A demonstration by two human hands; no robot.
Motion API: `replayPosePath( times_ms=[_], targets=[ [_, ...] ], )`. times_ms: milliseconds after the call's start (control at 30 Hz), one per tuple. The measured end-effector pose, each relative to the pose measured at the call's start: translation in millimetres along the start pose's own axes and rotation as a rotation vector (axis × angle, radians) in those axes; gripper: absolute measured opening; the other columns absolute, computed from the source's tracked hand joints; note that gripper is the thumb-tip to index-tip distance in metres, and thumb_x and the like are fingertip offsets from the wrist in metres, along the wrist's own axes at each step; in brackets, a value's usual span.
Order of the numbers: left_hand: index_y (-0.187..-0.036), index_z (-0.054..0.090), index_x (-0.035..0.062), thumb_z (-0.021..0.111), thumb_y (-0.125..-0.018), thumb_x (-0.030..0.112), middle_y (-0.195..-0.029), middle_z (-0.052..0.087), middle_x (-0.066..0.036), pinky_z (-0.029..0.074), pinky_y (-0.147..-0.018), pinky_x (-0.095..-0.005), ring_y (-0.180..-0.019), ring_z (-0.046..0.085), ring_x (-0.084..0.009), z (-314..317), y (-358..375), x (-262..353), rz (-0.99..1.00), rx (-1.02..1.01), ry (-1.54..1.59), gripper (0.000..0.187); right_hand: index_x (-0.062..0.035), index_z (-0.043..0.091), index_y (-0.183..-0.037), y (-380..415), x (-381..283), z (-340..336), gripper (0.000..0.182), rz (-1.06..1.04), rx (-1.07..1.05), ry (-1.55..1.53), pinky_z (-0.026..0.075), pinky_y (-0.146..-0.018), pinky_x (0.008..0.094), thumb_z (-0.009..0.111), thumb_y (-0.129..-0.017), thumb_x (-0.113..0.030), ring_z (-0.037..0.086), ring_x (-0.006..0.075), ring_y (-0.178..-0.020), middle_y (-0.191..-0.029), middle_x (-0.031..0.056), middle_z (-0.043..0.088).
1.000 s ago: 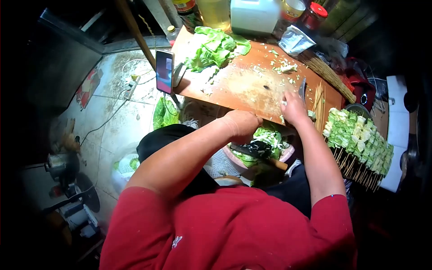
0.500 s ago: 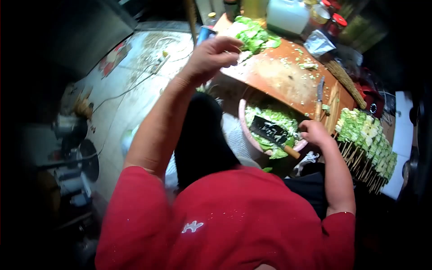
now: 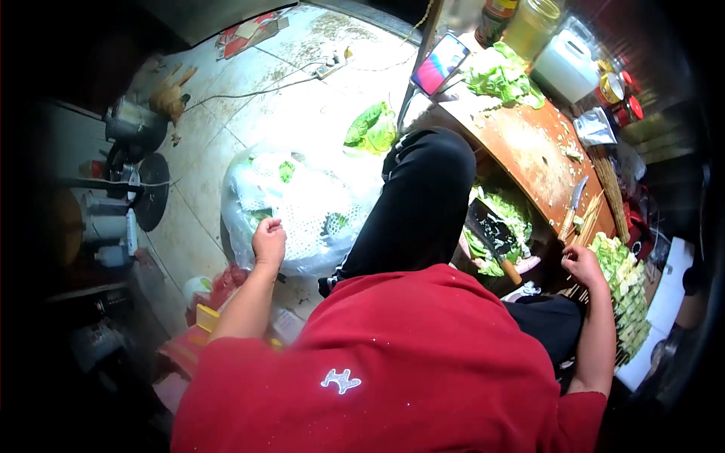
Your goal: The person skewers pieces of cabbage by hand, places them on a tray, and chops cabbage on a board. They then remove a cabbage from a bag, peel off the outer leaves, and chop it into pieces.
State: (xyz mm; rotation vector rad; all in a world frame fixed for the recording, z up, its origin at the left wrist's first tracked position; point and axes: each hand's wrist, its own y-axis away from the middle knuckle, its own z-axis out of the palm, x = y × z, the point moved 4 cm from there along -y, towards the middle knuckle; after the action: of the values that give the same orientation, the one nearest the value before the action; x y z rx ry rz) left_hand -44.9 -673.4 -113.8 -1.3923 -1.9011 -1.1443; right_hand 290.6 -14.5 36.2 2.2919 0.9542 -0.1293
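Observation:
My left hand point(image 3: 269, 241) is at the near left side of a clear plastic bag point(image 3: 245, 198), its fingers curled against the film; what they pinch is hidden. White netting point(image 3: 298, 226) with leafy greens shows inside the bag. My right hand point(image 3: 581, 266) hovers beside thin wooden skewers point(image 3: 589, 219), fingers loosely bent and apart, with nothing visible in them. Left of that hand, a cleaver point(image 3: 491, 238) with a wooden handle lies on chopped greens point(image 3: 517, 211) in a pink-rimmed basin, partly covered by my knee. Skewered green vegetables point(image 3: 623, 283) are stacked to its right.
A wooden board point(image 3: 521, 140) carries scraps, lettuce leaves point(image 3: 502, 75) and a knife point(image 3: 574, 208). A phone point(image 3: 440, 64) leans at its far left corner. Jars and a white jug point(image 3: 566, 66) line the back. A lettuce point(image 3: 371, 128) and a power strip point(image 3: 331, 68) are on the floor.
My left hand has come from above the board's left corner down and left to the plastic bag. The view has swung left. My right hand has shifted slightly from the basin's rim toward the skewers.

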Motion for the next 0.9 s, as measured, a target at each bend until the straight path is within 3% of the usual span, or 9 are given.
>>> replayPosePath(
  times_ms=[33,100,233,333,500,533,633,733,900],
  targets=[
    [-0.102,0.06,-0.0009,0.059,-0.078,0.004,-0.08,0.062,-0.007,0.052,-0.066,-0.0288,-0.073,0.063,-0.0181,-0.9,3.2,4.2,-0.011,0.005,0.013,0.025,-0.0007,0.064,-0.097,1.4,7.4,-3.7,0.025,0.002,0.018,-0.005,0.051,-0.065,0.0301,0.07,-0.074,-0.008,0.062,0.016,-0.07,-0.079,0.0102,0.066],
    [-0.109,0.059,0.0007,0.064,-0.075,0.008,-0.102,0.062,-0.014,0.051,-0.081,-0.0337,-0.089,0.062,-0.0264,-5.5,5.0,38.1,0.392,0.176,-0.325,0.035,-0.0005,0.064,-0.097,4.3,14.5,-10.1,0.023,0.016,0.036,-0.003,0.051,-0.065,0.0298,0.069,-0.075,-0.007,0.062,0.0155,-0.07,-0.078,0.0095,0.066],
    [-0.117,0.056,0.0053,0.069,-0.073,0.013,-0.123,0.053,-0.018,0.048,-0.089,-0.0398,-0.1,0.059,-0.0329,26.0,-3.2,81.6,0.76,0.053,-0.558,0.047,0.0011,0.061,-0.094,0.5,42.9,-7.0,0.015,0.212,0.064,-0.371,0.046,-0.05,0.0258,0.066,-0.081,-0.004,0.057,0.011,-0.057,-0.073,0.0051,0.062],
    [-0.122,0.053,0.0088,0.067,-0.074,0.014,-0.134,0.045,-0.019,0.047,-0.092,-0.0418,-0.107,0.058,-0.0342,55.8,6.7,77.2,0.706,-0.134,-0.801,0.05,0.0012,0.06,-0.095,-5.9,35.9,-3.8,0.015,0.265,0.082,-0.442,0.044,-0.046,0.0254,0.065,-0.082,-0.005,0.054,0.0103,-0.052,-0.071,0.0047,0.06],
    [-0.118,0.064,0.0108,0.048,-0.085,0.011,-0.113,0.066,-0.014,0.051,-0.086,-0.043,-0.105,0.063,-0.0308,42.9,15.4,-0.8,0.149,-0.838,-1.429,0.037,0.0014,0.059,-0.096,-5.7,30.4,-3.0,0.014,0.266,0.089,-0.488,0.043,-0.045,0.0242,0.062,-0.084,-0.004,0.052,0.0104,-0.05,-0.07,0.0052,0.059],
    [-0.106,0.07,0.0096,0.051,-0.084,0.013,-0.115,0.066,-0.013,0.051,-0.085,-0.0416,-0.105,0.064,-0.0284,24.6,26.4,-19.0,0.062,-0.915,-1.554,0.029,0.0014,0.059,-0.096,-6.1,35.7,-3.3,0.014,0.268,0.087,-0.486,0.043,-0.045,0.0242,0.062,-0.084,-0.004,0.052,0.0104,-0.05,-0.07,0.0052,0.059],
    [-0.109,0.07,0.0105,0.062,-0.076,0.015,-0.118,0.065,-0.012,0.05,-0.087,-0.0397,-0.109,0.062,-0.0258,-33.8,51.1,-73.1,-0.156,-1.09,-1.678,0.034,0.0011,0.058,-0.094,-8.8,36.9,-2.1,0.012,0.286,0.073,-0.515,0.041,-0.044,0.0239,0.061,-0.084,-0.004,0.052,0.0099,-0.049,-0.069,0.0045,0.058],
    [-0.111,0.069,0.0113,0.067,-0.072,0.019,-0.12,0.064,-0.011,0.049,-0.09,-0.04,-0.111,0.061,-0.0257,-57.0,64.5,-76.6,-0.375,-1.142,-1.697,0.04,0.0008,0.057,-0.095,-9.5,32.3,-2.4,0.012,0.304,0.077,-0.469,0.04,-0.044,0.024,0.061,-0.084,-0.004,0.052,0.0095,-0.049,-0.068,0.0039,0.058],
    [-0.111,0.068,0.0104,0.065,-0.07,0.036,-0.12,0.063,-0.012,0.05,-0.089,-0.0408,-0.109,0.062,-0.0279,-2.2,36.5,-31.8,-0.178,-0.918,-1.483,0.048,0.0004,0.059,-0.093,-13.8,27.2,-1.4,0.012,0.297,0.079,-0.481,0.041,-0.045,0.0231,0.062,-0.083,-0.005,0.052,0.0088,-0.05,-0.069,0.0029,0.058]
  ],
)
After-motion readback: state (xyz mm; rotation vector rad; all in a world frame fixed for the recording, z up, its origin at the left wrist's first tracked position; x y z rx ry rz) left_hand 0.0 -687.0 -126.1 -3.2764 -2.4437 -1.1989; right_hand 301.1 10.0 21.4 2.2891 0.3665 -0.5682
